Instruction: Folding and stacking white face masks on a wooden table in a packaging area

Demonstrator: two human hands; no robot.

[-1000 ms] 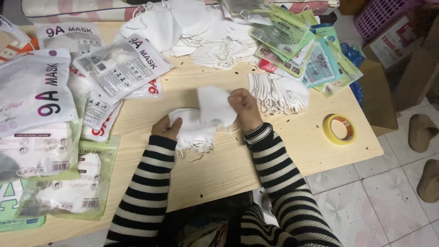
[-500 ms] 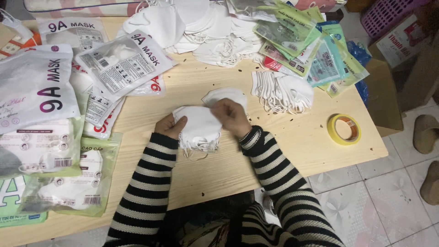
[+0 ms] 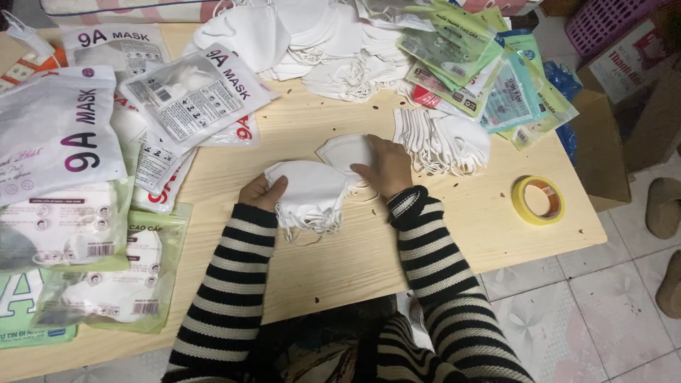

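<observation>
- Our left hand (image 3: pixel 261 193) is clamped on the left edge of a stack of white folded masks (image 3: pixel 306 193), fingers curled over it; the stack sits mid-table on the pale wooden table (image 3: pixel 454 234), ear loops hanging off its lower edge.
- Our right hand (image 3: pixel 386 167) lies palm-down, fingers spread flat on a single white mask (image 3: pixel 342 150) just behind the stack; pressing, not closed around it.
- Just right of that hand: a fanned row of white masks (image 3: pixel 443 142).
- Loose white mask pile (image 3: pixel 312 42) at the table's far edge.
- Printed mask pouches (image 3: pixel 195 96) far left, green and teal packets (image 3: pixel 489 78) far right.
- Yellow tape roll (image 3: pixel 538 200) near the right edge, well apart from both hands.
</observation>
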